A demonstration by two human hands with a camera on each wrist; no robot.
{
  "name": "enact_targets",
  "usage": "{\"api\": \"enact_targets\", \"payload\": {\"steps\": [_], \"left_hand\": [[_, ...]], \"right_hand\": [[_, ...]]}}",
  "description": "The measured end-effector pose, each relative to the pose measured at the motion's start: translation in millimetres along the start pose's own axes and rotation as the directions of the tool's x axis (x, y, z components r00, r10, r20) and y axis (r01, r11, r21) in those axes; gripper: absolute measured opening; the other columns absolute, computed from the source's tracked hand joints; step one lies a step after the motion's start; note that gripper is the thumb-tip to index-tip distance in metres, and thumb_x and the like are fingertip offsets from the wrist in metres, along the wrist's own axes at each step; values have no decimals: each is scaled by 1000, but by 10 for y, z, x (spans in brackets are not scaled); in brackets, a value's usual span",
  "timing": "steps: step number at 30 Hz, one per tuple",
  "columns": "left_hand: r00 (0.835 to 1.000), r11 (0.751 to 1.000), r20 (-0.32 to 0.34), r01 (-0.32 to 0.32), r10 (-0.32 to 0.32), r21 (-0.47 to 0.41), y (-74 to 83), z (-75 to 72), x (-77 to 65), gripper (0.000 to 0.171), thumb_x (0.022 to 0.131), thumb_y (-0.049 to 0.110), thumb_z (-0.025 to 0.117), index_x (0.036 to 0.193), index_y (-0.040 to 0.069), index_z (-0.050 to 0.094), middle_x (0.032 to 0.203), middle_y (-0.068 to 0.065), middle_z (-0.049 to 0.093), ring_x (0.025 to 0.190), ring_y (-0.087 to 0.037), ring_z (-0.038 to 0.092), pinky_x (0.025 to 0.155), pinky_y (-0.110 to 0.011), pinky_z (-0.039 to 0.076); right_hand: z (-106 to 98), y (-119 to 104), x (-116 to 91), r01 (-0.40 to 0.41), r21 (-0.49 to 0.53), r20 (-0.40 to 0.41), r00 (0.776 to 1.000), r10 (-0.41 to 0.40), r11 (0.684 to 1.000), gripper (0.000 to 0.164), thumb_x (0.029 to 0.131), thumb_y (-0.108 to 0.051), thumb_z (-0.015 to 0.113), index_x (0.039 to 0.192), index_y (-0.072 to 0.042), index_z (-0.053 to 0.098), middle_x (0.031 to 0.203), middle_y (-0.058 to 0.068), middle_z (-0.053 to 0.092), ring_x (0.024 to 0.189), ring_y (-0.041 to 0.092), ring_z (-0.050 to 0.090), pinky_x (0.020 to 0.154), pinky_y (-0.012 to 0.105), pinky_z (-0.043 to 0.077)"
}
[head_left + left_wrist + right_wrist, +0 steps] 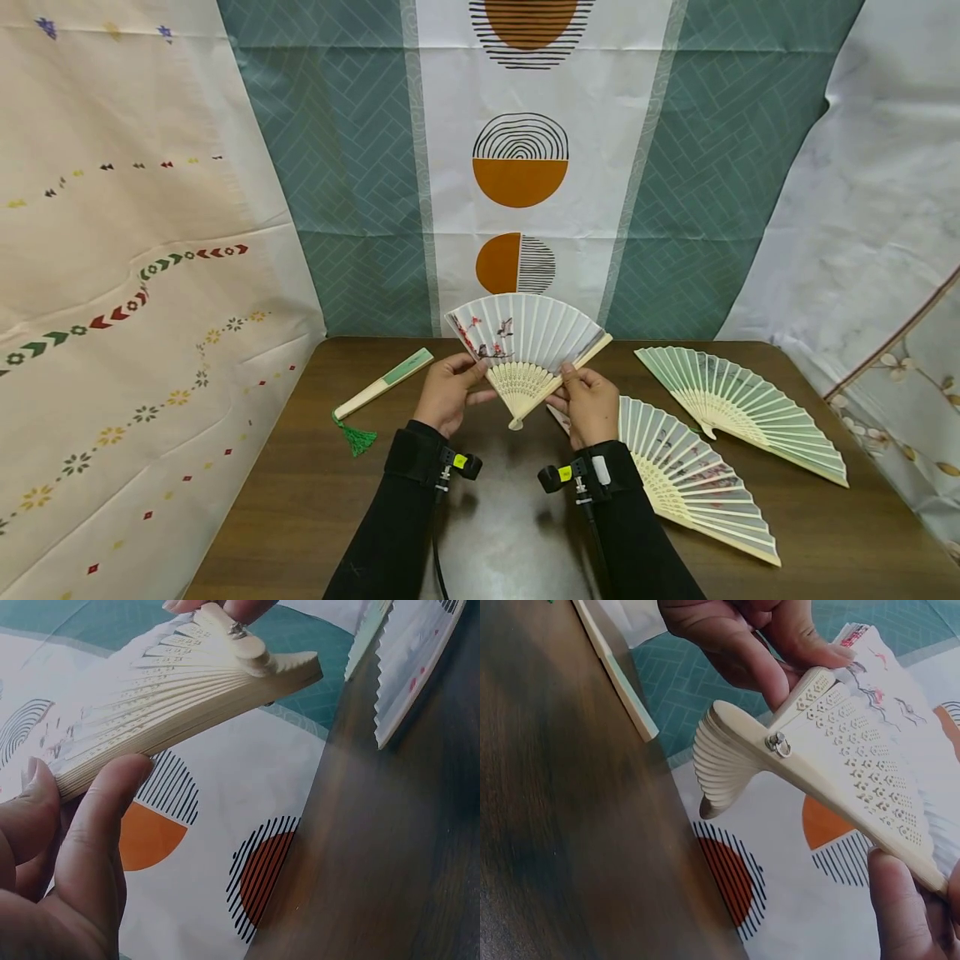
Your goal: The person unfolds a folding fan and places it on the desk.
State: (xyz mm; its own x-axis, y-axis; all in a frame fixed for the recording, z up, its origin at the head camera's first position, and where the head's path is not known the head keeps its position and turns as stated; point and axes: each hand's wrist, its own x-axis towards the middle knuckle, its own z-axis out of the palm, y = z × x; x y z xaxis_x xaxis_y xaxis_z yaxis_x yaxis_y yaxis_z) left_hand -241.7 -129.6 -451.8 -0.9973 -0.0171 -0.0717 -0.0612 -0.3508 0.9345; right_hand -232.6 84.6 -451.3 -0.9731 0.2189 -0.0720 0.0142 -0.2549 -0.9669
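A white folding fan (528, 329) with red blossoms and a dark bird pattern is spread above the table, its pivot end pointing down. My left hand (450, 392) pinches its left edge. On the opposite side, my right hand (592, 407) holds the pale outer rib between thumb and fingers. The left wrist view shows the stacked ribs (187, 712) and the thumb and fingers of the left hand (86, 847) at their edge. Pierced ribs (862, 750) and a metal pivot ring (778, 744) show in the right wrist view, with the right hand (907, 907) at lower right.
A folded green fan (384, 383) with a green tassel (358, 439) lies at left on the brown table (285, 500). At right lie a spread white fan (697, 475), partly behind my right hand, and a spread green fan (750, 408). Cloth hangs behind.
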Motion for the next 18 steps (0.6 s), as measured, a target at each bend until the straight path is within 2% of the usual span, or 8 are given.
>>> {"api": "enact_targets", "payload": {"steps": [3,8,13,15,18], "left_hand": [[1000,1000,-11,-1,0,-26,-12,-4,12,12,113,-2,66,111,-3,78,102,-5,65,92,-17,69,74,-29,74],[999,999,-33,-1,-1,-54,-33,-8,31,15,113,-2,66,123,-8,75,105,-4,66,92,-14,71,74,-29,74],[998,994,-57,-14,8,-109,-40,-2,37,22,114,-3,63,132,-12,71,112,-5,69,99,-16,74,78,-32,75],[997,991,-69,-28,19,-128,-40,1,40,21,114,-4,62,131,-11,72,113,-5,69,102,-17,74,79,-32,75],[996,988,-87,-49,36,-149,-42,3,44,16,114,-6,61,120,-6,75,111,-6,68,99,-17,74,78,-32,75]], "right_hand": [[-4,0,2,-1,24,-14,1000,2,1000,29,118,-17,65,109,10,69,74,-1,68,60,6,75,63,22,70],[-6,13,15,-4,50,-47,999,6,999,27,118,-18,66,107,6,70,73,-2,68,58,6,75,61,22,69],[1,24,24,27,69,-100,995,-20,997,28,118,-17,65,101,5,69,73,-1,69,60,6,76,63,21,69],[9,27,24,49,79,-121,992,-39,996,29,117,-16,65,98,6,68,74,-1,70,62,6,76,64,22,70],[21,31,16,64,95,-142,989,-50,993,31,117,-16,66,94,4,66,75,-1,71,62,6,77,64,23,70]]}}
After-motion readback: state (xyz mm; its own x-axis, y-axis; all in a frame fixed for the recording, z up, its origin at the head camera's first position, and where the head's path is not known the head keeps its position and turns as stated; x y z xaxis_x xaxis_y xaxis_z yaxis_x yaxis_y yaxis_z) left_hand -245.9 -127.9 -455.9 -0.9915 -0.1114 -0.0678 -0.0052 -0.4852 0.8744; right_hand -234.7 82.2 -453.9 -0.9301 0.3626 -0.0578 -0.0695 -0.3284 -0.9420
